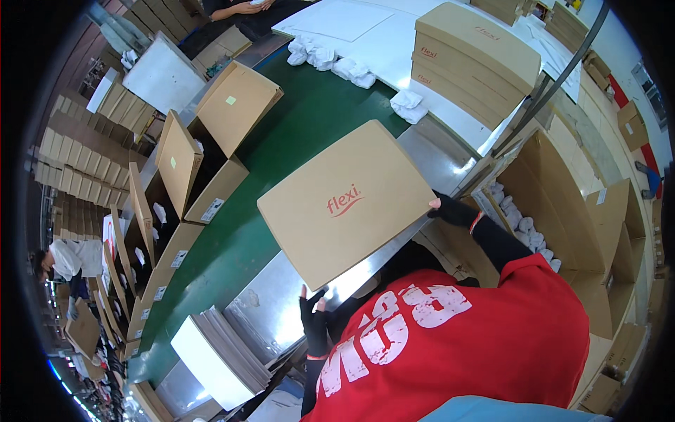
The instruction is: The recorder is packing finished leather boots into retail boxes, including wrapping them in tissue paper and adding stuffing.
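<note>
A closed brown cardboard shoe box (348, 200) with red print on its lid lies in front of me, tilted across the metal edge of the green conveyor belt (302, 98). My right hand (453, 209), in a dark fingerless glove, grips its right corner, with the thumb on the edge and the other fingers hidden beneath. Just below the near left corner is my left hand (316, 323), gloved the same way. Its fingers are spread and hold nothing. A stack of white and grey sheets (225, 359) rests beside the left hand.
Open shoe boxes (179, 162) line the belt's far left side. White wrapped bundles (330, 60) lie by the white table (337, 17), where closed boxes (478, 60) are stacked. At right, a large carton (562, 204) holds white bundles. Another person (74, 260) stands far left.
</note>
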Demonstrator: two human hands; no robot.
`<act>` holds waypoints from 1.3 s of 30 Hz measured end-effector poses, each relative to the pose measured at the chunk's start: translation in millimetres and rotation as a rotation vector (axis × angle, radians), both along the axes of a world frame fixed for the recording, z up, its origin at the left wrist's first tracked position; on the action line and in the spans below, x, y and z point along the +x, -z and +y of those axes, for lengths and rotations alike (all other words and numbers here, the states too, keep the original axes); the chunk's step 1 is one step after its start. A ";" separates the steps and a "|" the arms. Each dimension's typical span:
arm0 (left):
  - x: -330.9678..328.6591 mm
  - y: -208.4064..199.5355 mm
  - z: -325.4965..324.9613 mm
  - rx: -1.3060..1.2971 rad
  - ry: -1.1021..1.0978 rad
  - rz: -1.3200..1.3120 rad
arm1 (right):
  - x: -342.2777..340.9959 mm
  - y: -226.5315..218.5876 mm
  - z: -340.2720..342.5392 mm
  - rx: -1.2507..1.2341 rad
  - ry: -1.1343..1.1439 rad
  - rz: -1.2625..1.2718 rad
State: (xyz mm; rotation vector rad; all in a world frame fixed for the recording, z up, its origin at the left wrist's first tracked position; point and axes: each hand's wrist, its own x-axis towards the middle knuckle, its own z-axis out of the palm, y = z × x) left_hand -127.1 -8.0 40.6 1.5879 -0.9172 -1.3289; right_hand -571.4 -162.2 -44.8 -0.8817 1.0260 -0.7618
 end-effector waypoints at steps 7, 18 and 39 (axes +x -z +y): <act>16.9 13.6 -42.7 0.123 0.103 0.344 | 40.3 -55.4 -113.4 0.040 0.020 -0.121; -34.5 -41.9 -19.9 -0.004 0.067 0.554 | 33.0 -38.5 4.8 0.124 0.169 -0.244; -33.9 -117.8 -105.2 -0.719 0.070 -0.361 | -110.4 -285.4 -44.5 -0.772 0.670 -0.486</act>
